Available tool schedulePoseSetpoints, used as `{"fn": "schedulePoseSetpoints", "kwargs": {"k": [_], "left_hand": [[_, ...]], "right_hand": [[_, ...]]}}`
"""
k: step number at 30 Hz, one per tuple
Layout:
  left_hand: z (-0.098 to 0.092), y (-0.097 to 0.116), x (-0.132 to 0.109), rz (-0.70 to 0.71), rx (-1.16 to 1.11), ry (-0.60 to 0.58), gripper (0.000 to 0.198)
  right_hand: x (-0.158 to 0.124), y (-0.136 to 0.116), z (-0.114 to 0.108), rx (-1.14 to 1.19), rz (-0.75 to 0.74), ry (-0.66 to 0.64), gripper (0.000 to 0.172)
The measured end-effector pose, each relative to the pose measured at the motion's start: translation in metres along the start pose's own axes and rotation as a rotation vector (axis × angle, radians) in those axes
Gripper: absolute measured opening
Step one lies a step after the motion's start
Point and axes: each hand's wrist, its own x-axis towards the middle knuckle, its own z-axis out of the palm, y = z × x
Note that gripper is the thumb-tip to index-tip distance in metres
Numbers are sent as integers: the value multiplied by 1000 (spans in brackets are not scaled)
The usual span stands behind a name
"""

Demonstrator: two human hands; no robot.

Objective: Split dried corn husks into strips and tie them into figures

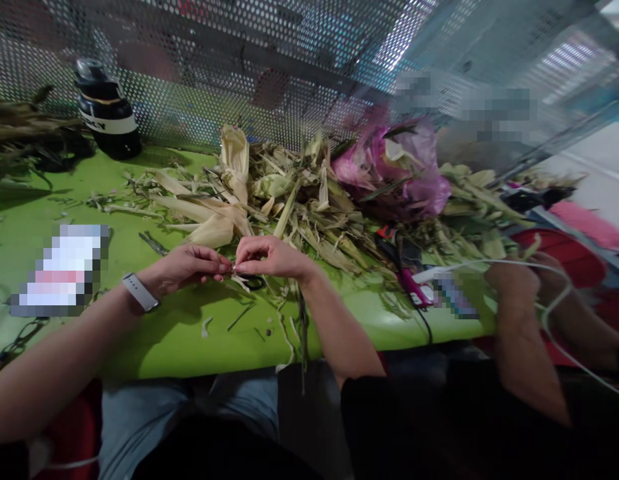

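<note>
My left hand (197,265) and my right hand (270,257) meet fingertip to fingertip over the front of the green table (179,350). Both are closed in a pinch on something small and pale, too small to name. Just under my right hand, a dark loop (254,283) like a scissor handle shows beside thin pale strips. Behind my hands lies a heap of dry corn husks (214,223), with one broad husk close to my left wrist. Long thin strands (302,327) hang over the table's front edge.
A phone (64,270) lies left, a black bottle (108,117) stands behind it. A pink plastic bag (394,170) sits among husks before a perforated metal screen (189,73). At right, a co-worker's hands (514,280) are near a white cord, another phone (455,295) and a magenta-handled tool (417,290).
</note>
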Motion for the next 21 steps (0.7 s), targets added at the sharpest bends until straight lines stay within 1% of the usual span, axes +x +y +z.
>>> {"fn": "schedulePoseSetpoints", "kwargs": {"k": [4,5,8,10,12,14,17,21], "left_hand": [[0,0,-1,-14,54,-2,24],[-1,-1,-1,0,72,-7,25],[-1,-3,-1,83,142,-45,30],[-3,-3,-1,159,226,-65,30],[-6,-2,-1,238,366,-70,29],[-9,0,-2,310,540,-70,28],[-11,4,-5,407,797,-63,24],[-4,9,-13,500,1060,1,19]], "right_hand": [[0,4,-2,53,9,-99,16],[0,5,-2,67,21,-89,16],[2,9,-1,136,89,17,13],[5,12,2,160,160,30,15],[9,15,7,126,228,-24,21],[12,18,11,89,260,-65,22],[15,20,17,99,255,-91,23],[16,23,18,143,238,-89,26]]}}
